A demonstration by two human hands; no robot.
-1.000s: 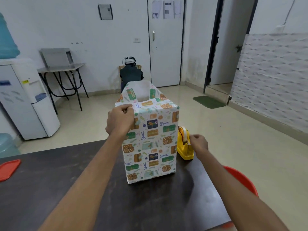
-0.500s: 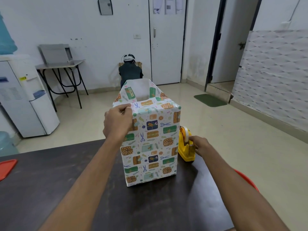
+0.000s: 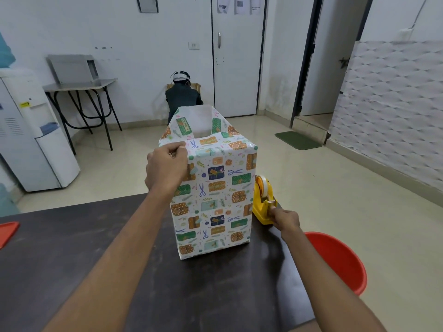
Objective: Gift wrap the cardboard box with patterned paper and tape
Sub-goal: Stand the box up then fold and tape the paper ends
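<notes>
The cardboard box [image 3: 215,197] stands upright on the dark table [image 3: 72,255], covered in white patterned paper with gift and scissor prints. A paper flap [image 3: 195,121] sticks up at its far top end. My left hand [image 3: 166,167] grips the near top left edge and holds the folded paper down there. A yellow tape dispenser [image 3: 263,202] with a white roll sits right of the box. At the dispenser's front end, my right hand [image 3: 285,219] pinches the tape.
A red plastic bucket [image 3: 340,262] stands on the floor beside the table's right edge. A red lid [image 3: 7,232] lies at the table's far left. Beyond are a water cooler [image 3: 33,135], a metal side table [image 3: 79,86] and a person crouching by the door.
My right hand has slid from beside the dispenser to its front end and now pinches the tape there. The left hand has kept its hold on the box top.
</notes>
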